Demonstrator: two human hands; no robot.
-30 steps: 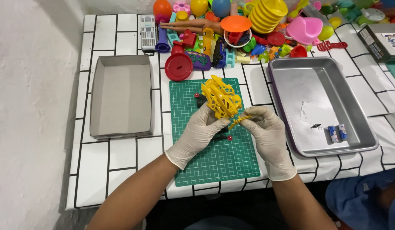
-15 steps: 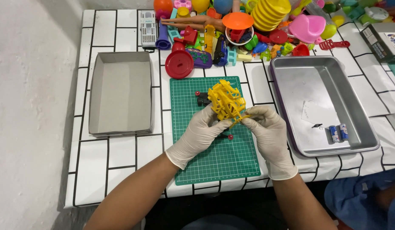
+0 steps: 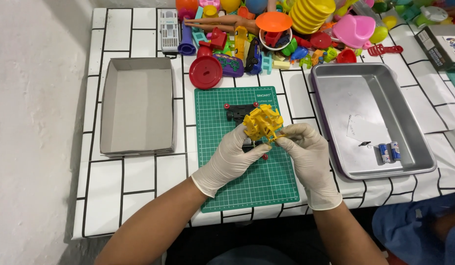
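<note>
The fingers of the left hand point(image 3: 233, 158) and of the right hand point(image 3: 306, 149), both in white gloves, are clamped on a yellow plastic toy point(image 3: 262, 122), one hand at each side of its lower end. The toy is held just above the green cutting mat point(image 3: 222, 147), near the mat's middle. The right thumb and forefinger pinch a small yellow piece at the toy's right edge; the left fingers curl under its base.

Behind the toy, a black toy part point(image 3: 237, 112) with small red wheels lies on the mat, partly hidden by the yellow toy. One more small red piece point(image 3: 264, 157) lies on the mat just below the left fingers.

The mat lies on a white tiled bench point(image 3: 139, 176) with dark lines. To the left of the mat stands a grey cardboard box point(image 3: 136, 105), open at the top. To the right stands a metal tray point(image 3: 335, 88) that holds two small batteries point(image 3: 388, 151), a scrap of paper and a tiny dark piece. At the far edge of the bench lies a heap of coloured plastic toys point(image 3: 286, 34), with a red round lid point(image 3: 205, 72) nearest the mat.
</note>
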